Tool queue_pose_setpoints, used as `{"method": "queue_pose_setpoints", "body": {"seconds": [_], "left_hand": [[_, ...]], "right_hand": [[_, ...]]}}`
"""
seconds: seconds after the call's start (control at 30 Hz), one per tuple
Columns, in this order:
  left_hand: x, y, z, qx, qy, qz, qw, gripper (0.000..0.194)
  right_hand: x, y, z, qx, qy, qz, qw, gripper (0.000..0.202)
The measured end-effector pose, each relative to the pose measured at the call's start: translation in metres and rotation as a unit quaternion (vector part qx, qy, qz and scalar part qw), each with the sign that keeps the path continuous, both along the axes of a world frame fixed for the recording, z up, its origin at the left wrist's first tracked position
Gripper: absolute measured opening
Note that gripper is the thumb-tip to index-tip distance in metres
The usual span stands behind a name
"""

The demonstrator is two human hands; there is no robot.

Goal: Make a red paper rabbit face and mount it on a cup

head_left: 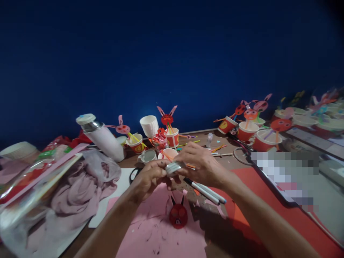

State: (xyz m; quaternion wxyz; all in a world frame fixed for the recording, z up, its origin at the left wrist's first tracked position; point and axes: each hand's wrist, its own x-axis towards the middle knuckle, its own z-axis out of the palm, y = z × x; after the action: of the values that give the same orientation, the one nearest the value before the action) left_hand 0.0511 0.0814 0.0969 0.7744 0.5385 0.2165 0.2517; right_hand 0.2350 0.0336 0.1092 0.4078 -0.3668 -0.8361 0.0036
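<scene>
Both the left hand [150, 177] and the right hand [197, 163] are in on the action, meeting over the middle of the cluttered table [215, 233], and right between them sits a small silvery object [174, 167], shiny and too blurred to name! The left hand has it pinched, thumb and fingers drawn in narrow at its left side. Over comes the right hand from the other side, fingers curled down at the object's upper right edge; whether those fingertips truly grip it, I cannot tell. Just below the pair, nearer the wearer, lies a red paper face [178, 216] with dark pointed ears, flat on a pink paper sheet [150, 233] and clear of both hands. Out to the right of that face, under the right wrist, two capped markers [206, 192] lie side by side on a slant, with a red paper sheet [271, 211] spreading beyond them. Look past the knuckles: a paper cup [168, 154] stands just behind the hands, and farther back a long-eared red figure [167, 119] rises from a red-and-white cup [172, 138], beside a tilted stack of white cups [149, 126]. Off to the left leans a white thermos [103, 139], behind a crumpled pink cloth [77, 195]!
</scene>
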Motion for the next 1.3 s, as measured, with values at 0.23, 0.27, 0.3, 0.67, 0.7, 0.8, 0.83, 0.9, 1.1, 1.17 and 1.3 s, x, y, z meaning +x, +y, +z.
{"method": "queue_pose_setpoints", "body": {"seconds": [0.23,0.27,0.3,0.67,0.7,0.8,0.83,0.9,1.1,1.17,1.3], "left_hand": [[0.001,0.0,-0.003,0.0,-0.035,0.005,0.999,0.022],[0.001,0.0,-0.003,0.002,-0.035,0.009,0.999,0.022],[0.0,0.0,-0.003,0.003,-0.036,0.012,0.999,0.022],[-0.004,0.001,0.002,0.01,-0.017,0.012,1.0,0.021],[-0.005,0.002,0.002,0.015,-0.007,0.018,1.0,0.021],[-0.005,0.003,0.001,0.027,0.017,0.032,0.999,0.02],[-0.005,0.004,0.001,0.029,0.023,0.031,0.999,0.02],[-0.005,0.004,0.0,0.031,0.03,0.027,0.999,0.019],[-0.002,0.001,0.0,0.032,0.036,0.036,0.998,0.014],[-0.001,0.0,0.001,0.027,0.026,0.043,0.998,0.014],[0.0,0.0,-0.001,0.008,-0.005,0.039,0.999,0.018]], "right_hand": [[0.0,0.001,0.0,-0.027,0.051,0.019,0.998,0.007],[0.0,0.001,0.0,-0.024,0.059,0.024,0.998,0.007],[-0.001,0.001,0.0,-0.025,0.067,0.027,0.997,0.008],[-0.005,0.007,-0.012,-0.131,0.15,0.043,0.979,0.004],[-0.004,0.006,-0.011,-0.126,0.137,0.036,0.982,0.004],[-0.003,0.004,-0.006,-0.091,0.079,0.024,0.992,0.007],[-0.003,0.003,-0.004,-0.079,0.056,0.025,0.995,0.008],[-0.003,0.001,-0.001,-0.059,0.014,0.028,0.998,0.009],[-0.01,-0.001,0.0,-0.019,-0.049,-0.001,0.999,0.008],[-0.012,-0.001,-0.001,-0.022,-0.028,-0.004,0.999,0.007],[-0.014,0.002,-0.008,-0.057,0.1,0.022,0.993,0.002]]}}
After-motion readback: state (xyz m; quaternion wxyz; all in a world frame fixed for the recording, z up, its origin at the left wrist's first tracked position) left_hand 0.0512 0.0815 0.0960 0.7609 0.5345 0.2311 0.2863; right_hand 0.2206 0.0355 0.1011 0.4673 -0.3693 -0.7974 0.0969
